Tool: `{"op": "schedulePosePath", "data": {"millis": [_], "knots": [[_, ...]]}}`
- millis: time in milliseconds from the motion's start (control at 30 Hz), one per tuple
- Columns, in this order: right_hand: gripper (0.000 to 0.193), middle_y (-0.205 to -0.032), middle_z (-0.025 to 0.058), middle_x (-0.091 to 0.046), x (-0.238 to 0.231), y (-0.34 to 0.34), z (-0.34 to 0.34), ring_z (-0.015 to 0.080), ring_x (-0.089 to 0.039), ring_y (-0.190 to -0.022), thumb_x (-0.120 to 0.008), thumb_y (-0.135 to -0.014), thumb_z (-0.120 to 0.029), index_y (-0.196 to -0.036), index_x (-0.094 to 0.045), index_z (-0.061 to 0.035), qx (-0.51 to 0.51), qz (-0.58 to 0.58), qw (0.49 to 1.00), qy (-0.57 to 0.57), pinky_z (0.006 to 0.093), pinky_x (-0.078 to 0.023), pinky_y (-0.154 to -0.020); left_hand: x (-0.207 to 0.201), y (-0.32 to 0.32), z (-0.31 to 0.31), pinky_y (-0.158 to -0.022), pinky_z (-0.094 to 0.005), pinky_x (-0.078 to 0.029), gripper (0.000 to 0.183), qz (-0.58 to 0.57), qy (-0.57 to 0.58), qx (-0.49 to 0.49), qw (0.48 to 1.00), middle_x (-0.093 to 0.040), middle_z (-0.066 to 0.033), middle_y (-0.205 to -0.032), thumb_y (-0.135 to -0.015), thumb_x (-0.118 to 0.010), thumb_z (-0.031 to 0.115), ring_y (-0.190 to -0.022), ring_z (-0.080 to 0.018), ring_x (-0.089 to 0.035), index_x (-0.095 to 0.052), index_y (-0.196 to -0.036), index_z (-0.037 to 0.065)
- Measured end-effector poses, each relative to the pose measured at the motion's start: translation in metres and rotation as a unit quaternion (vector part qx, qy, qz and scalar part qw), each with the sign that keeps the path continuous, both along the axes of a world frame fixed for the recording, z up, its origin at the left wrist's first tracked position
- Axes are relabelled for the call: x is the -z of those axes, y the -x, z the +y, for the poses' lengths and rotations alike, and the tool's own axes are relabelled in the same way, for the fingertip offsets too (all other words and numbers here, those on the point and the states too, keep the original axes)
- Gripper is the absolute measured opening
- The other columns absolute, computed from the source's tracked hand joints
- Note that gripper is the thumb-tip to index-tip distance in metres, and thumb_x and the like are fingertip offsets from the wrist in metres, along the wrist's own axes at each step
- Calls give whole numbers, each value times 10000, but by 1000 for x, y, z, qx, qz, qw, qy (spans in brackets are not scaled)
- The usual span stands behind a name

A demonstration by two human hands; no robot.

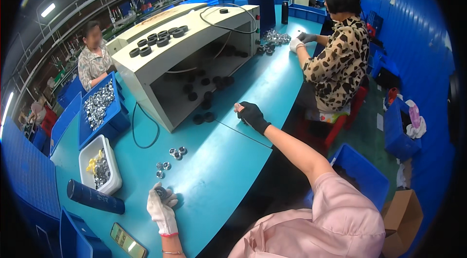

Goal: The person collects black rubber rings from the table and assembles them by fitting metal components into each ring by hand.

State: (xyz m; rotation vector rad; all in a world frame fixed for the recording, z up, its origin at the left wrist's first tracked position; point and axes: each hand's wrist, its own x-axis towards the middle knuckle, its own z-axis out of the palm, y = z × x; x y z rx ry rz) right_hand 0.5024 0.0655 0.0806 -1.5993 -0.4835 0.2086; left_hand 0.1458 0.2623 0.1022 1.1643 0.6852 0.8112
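Note:
My left hand [163, 211], in a white knit glove, is closed round a small dark round part [160, 191] above the near part of the teal table [214, 180]. Just beyond it lie several shiny metal rings [167, 165]. My right hand [252, 117], in a black glove with bare fingertips, is curled closed farther out over the table; whatever it may hold is hidden. To its left, black round parts [209, 117] sit at the mouth of a cream metal housing [146, 90], with more inside it and on its top.
At the left stand a blue bin [124, 120] of metal parts, a white tub [116, 180], a dark blue bottle [97, 196] and a phone [127, 241]. A thin cord [243, 134] crosses the table. A gloved co-worker [340, 58] sits at the right; another person [95, 56] is beyond the housing.

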Motion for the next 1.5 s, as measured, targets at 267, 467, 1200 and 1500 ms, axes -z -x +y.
{"op": "schedulePosePath", "data": {"millis": [267, 467, 1200, 1500], "knots": [[393, -582, -23, -525, 5, 0, 4, 59, -446, -505, -545, -910, -413, -800, -632, -45, 17, -50, 999, 15, 233, -375, -496, 0, 0, 3, -450, -238, -482, 438, -9, 12, 8, 1000, -599, -112, -739, -957, -433, 380, -545, -171, -587, -569, -1091, -15], [377, -634, -16, -560, -4, 0, 1, 66, -470, -542, -554, -911, -381, -821, -627, -22, -11, 11, 1000, -19, 237, -399, -535, 1, 0, 5, -445, -240, -482, 431, -22, -7, 6, 1000, -598, -109, -737, -959, -428, 375, -541, -173, -588, -574, -1076, -14], [365, -617, 2, -543, 14, -15, -1, 88, -489, -590, -548, -909, -386, -815, -634, -44, 8, -85, 996, 24, 247, -408, -581, -4, -3, 3, -509, -232, -503, 424, -10, 31, 40, 999, -619, -135, -815, -960, -462, 339, -613, -175, -617, -543, -1137, -37], [512, -539, 91, -570, -8, 27, 18, 184, -566, -525, -521, -898, -452, -616, -620, -36, -19, -237, 949, 207, 305, -433, -545, 1, 2, 7, -528, -242, -517, 482, -7, 29, 44, 999, -616, -136, -828, -930, -509, 396, -625, -185, -627, -537, -1140, -36]]}}
